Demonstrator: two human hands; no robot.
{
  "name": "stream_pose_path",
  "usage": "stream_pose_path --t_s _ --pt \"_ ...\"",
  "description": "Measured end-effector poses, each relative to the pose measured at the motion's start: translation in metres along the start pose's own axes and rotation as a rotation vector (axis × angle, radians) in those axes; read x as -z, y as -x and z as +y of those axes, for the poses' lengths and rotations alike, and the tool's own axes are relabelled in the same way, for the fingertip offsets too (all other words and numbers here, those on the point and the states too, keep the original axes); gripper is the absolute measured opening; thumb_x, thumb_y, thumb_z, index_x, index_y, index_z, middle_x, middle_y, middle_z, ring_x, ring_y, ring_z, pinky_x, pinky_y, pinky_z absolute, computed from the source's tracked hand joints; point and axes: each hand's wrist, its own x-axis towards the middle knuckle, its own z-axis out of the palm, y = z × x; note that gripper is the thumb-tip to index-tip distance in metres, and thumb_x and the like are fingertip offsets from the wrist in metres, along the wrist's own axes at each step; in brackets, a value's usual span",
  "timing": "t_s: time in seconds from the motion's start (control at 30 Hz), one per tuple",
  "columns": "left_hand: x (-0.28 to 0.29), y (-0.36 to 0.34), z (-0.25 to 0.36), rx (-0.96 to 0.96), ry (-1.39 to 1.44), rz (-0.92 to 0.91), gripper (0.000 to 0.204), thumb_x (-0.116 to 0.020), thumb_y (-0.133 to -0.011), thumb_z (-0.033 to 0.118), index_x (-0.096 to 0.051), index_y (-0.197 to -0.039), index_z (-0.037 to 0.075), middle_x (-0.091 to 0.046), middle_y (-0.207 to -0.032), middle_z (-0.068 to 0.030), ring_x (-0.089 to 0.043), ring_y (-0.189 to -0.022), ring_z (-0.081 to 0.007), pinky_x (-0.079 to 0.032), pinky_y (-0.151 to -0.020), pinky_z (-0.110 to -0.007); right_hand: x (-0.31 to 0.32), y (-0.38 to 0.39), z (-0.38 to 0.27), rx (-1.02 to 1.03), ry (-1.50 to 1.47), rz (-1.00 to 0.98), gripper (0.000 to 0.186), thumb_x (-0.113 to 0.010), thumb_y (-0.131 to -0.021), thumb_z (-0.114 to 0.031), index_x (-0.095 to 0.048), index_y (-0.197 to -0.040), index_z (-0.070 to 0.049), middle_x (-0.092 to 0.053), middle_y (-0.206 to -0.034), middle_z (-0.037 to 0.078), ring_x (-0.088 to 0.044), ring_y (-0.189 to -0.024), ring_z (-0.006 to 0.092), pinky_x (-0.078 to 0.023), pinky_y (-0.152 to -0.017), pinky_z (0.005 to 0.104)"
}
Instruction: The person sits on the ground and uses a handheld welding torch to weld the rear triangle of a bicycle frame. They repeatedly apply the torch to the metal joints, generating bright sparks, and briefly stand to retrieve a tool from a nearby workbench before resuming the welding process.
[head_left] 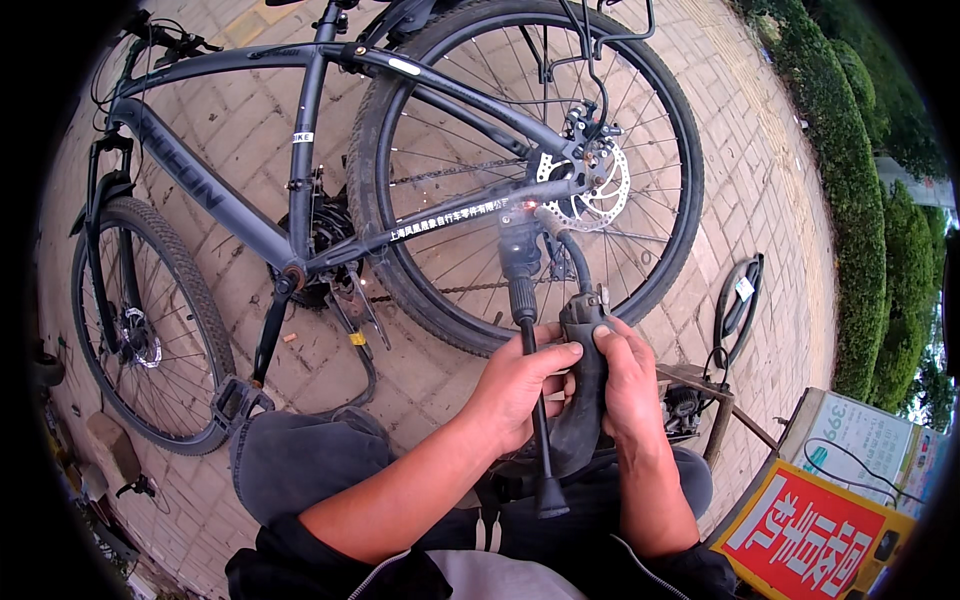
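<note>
My right hand [630, 385] is wrapped round the black grip of a welding torch [582, 395], its thumb on top. My left hand [520, 390] closes on the same grip from the other side, fingers partly hidden. The torch's bent neck points up to a small orange glow with thin smoke on the rear of the bicycle frame [440, 215]. Beside the torch, a black kickstand [523, 298] hangs from that spot. Its leg runs down past my left fingers to a rubber foot [550, 498]; whether they touch it is unclear.
The dark grey bicycle's rear wheel [690, 180] and brake disc [618, 190] stand just beyond my hands, its pedal [235, 402] by my knee. A metal stand [715, 425] and a red-and-yellow sign [805, 530] lie right. A black looped item [740, 305] rests on the paving near a hedge [840, 200].
</note>
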Motion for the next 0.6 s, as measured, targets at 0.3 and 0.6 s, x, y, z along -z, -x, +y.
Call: stream_pose_path --t_s 0.3,0.6 --pt "-0.0004 0.0011 0.0012 0.002 -0.002 0.029 0.026 -0.06 -0.089 0.014 -0.056 -0.113 0.009 -0.058 -0.087 0.002 -0.057 -0.072 -0.0087 -0.048 -0.061 -0.025 -0.0006 -0.0014 0.0006 0.002 0.017 -0.013 0.033 -0.048 -0.094 -0.017 -0.052 -0.117 0.007 -0.062 -0.093 0.008 -0.057 -0.079 0.011 -0.047 -0.071 0.0245" --pt "-0.0037 0.0041 0.0033 0.009 0.03 0.107 0.036 -0.066 -0.085 0.011 -0.053 -0.119 0.009 -0.059 -0.089 0.002 -0.058 -0.072 -0.0098 -0.045 -0.057 -0.022 0.0008 -0.0055 0.006 0.028 0.068 0.044 0.039 -0.049 -0.094 -0.019 -0.048 -0.123 0.008 -0.063 -0.099 0.01 -0.06 -0.082 0.013 -0.048 -0.069 0.0246"
